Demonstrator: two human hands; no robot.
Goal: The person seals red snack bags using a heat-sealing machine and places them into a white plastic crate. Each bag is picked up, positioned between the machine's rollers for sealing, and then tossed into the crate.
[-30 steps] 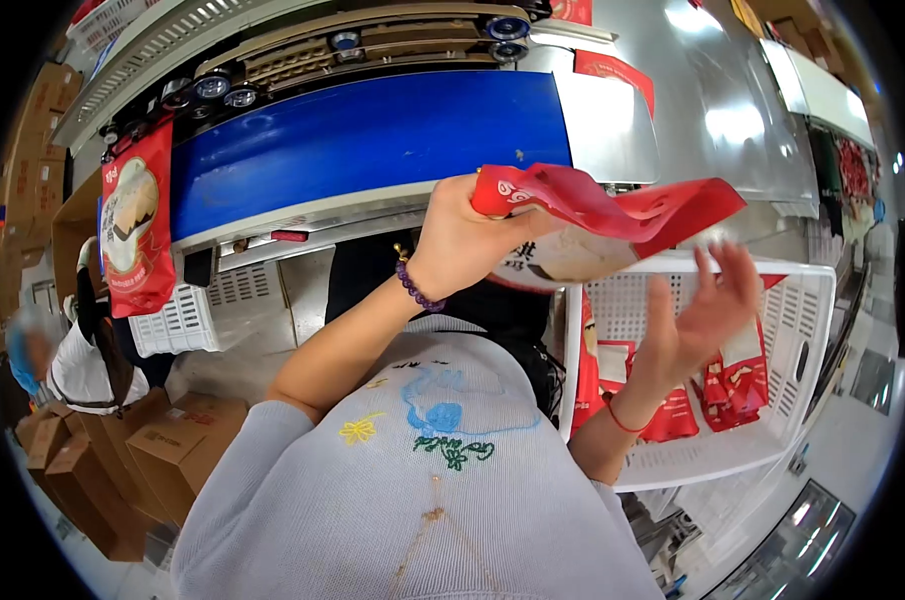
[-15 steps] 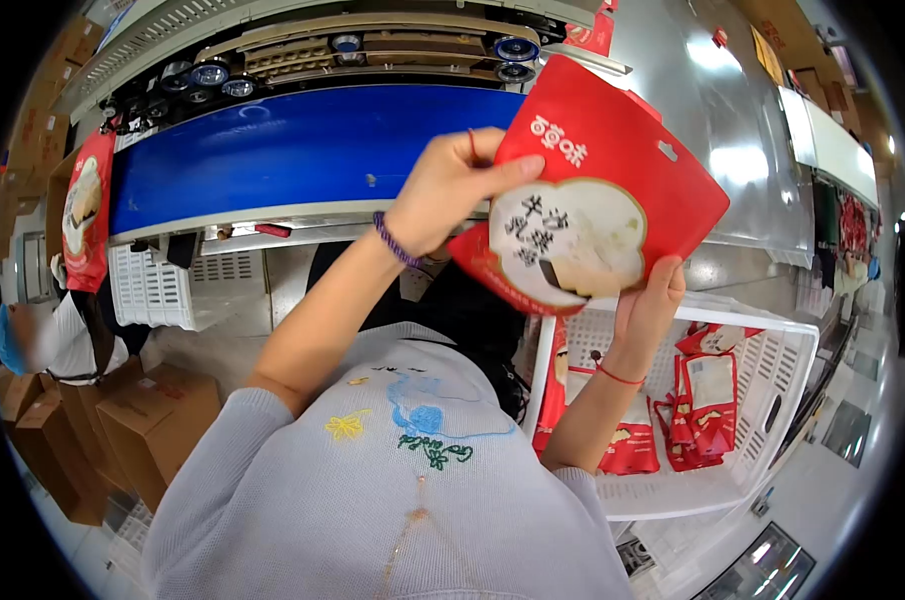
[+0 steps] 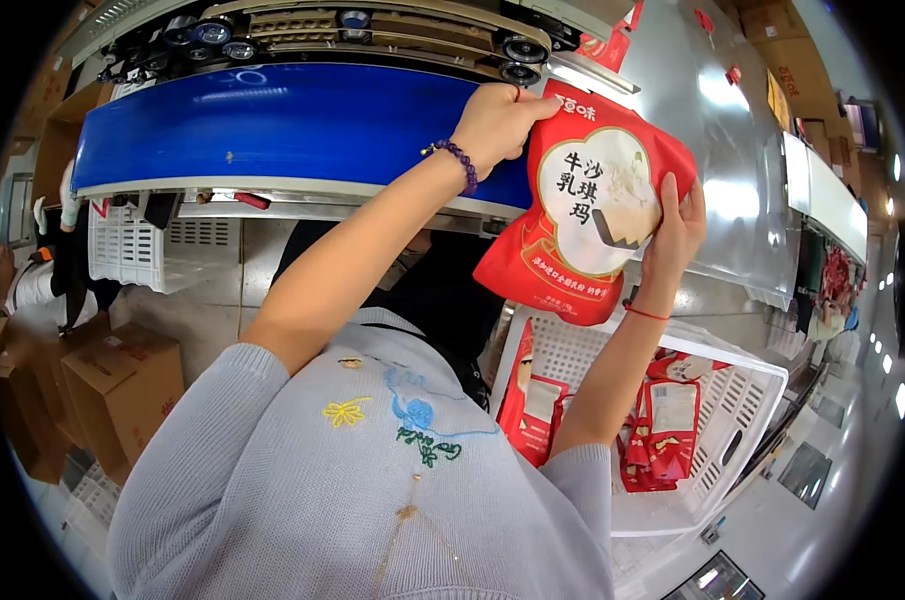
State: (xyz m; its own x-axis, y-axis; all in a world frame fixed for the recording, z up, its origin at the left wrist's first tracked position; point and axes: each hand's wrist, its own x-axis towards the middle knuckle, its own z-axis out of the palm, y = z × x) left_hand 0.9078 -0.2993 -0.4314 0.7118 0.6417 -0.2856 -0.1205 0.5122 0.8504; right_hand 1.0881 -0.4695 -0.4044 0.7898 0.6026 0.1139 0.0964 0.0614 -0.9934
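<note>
A red snack bag (image 3: 601, 215) with a white picture panel and dark lettering hangs before me, its printed front towards me. My left hand (image 3: 498, 125) is closed on its upper left corner, beside the blue conveyor belt (image 3: 303, 130). On the bag's right side, my right hand (image 3: 676, 232) grips the edge with bent fingers, the thumb lying near the panel. Below my right forearm stands a white plastic basket (image 3: 713, 505) holding several red bags (image 3: 663, 425).
Past the belt runs machinery with rollers (image 3: 213, 33). A shiny metal table (image 3: 738, 215) lies to the right, with another red bag (image 3: 605, 48) at its far side. At left are cardboard boxes (image 3: 128, 395), a white crate (image 3: 138, 250) and another person (image 3: 38, 290).
The bag has turned more upright and looks fuller at the bottom. My left hand has shifted to its upper corner, my right hand higher up its side. The red bag at far left is out of sight.
</note>
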